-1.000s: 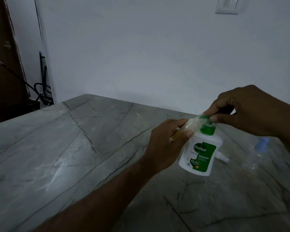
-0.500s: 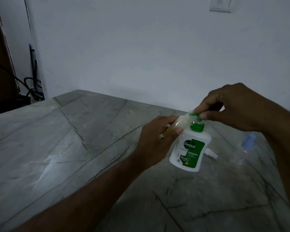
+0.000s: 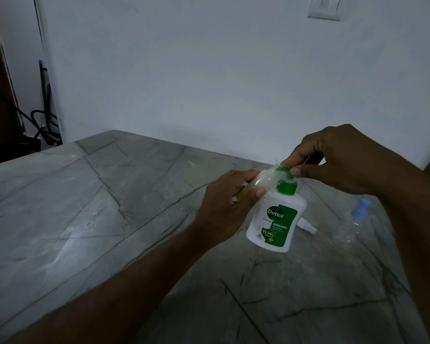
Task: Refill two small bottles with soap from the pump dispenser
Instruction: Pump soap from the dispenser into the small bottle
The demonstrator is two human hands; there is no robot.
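On the grey marble table [image 3: 109, 219], far right: left hand [image 3: 224, 209] gripping small bottle [image 3: 338, 181] at the pump dispenser [image 3: 274, 219]; right hand [image 3: 338, 157] pinching its green pump head [image 3: 284, 171].

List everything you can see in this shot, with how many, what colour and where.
pump dispenser: one, white with green label and green pump, standing on the table, centre right
small bottle: one, clear with yellowish liquid, held tilted at the pump's nozzle
second small bottle: one, clear with a blue cap, on the table at right
spray cap: one, white, lying on the table just behind the dispenser
table: one, grey marble pattern, fills the lower frame
wall switch: one, white, top right on the wall
cables: several, black, left by the wall corner
left hand: one, fingers round the small bottle
right hand: one, fingers pinching the pump head
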